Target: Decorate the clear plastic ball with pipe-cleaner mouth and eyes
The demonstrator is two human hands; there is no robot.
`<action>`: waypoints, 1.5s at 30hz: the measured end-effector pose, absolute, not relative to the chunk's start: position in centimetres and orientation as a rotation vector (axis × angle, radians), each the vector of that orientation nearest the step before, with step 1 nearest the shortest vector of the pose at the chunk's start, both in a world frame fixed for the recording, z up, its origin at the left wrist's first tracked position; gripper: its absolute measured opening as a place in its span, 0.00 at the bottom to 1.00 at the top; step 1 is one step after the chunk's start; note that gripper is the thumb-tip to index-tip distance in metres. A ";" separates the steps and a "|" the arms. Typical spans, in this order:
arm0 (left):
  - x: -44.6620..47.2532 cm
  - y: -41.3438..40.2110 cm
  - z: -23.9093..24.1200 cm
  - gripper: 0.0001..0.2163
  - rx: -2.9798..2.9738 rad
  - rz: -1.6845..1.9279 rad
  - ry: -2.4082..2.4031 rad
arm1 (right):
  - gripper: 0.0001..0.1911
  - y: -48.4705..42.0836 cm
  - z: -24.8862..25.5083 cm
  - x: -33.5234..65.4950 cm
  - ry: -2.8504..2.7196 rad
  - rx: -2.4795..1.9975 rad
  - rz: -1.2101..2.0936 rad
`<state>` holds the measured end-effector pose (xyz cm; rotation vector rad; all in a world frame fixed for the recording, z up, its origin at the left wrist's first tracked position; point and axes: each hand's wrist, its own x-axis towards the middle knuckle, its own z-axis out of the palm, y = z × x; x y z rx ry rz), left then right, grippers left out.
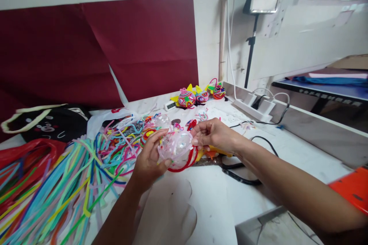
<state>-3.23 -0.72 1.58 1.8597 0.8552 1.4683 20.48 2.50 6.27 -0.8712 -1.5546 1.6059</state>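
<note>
A clear plastic ball (178,143) with red and pale pink pipe cleaners around it is held up over the table. My left hand (148,159) cups the ball from the left, thumb in front and fingers behind. At its right side my right hand (211,134) is closed, thumb and forefinger pinching at the end of the pale pink pipe cleaner (187,134) on the ball's surface. Along the lower right of the ball curves a red pipe cleaner (184,167). Behind the ball lie small colourful pieces, partly hidden by my hands.
Loose pipe cleaners (66,183) cover the left side, beside a red plastic bag (31,153) and a black bag (51,124). Finished fish-like ornaments (186,98) stand at the back. A power strip (253,109) and black cable (244,178) lie to the right.
</note>
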 end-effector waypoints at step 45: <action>-3.0 -1.2 1.8 0.30 1.692 1.388 0.665 | 0.21 2.2 4.8 20.8 -1.441 -0.751 1.756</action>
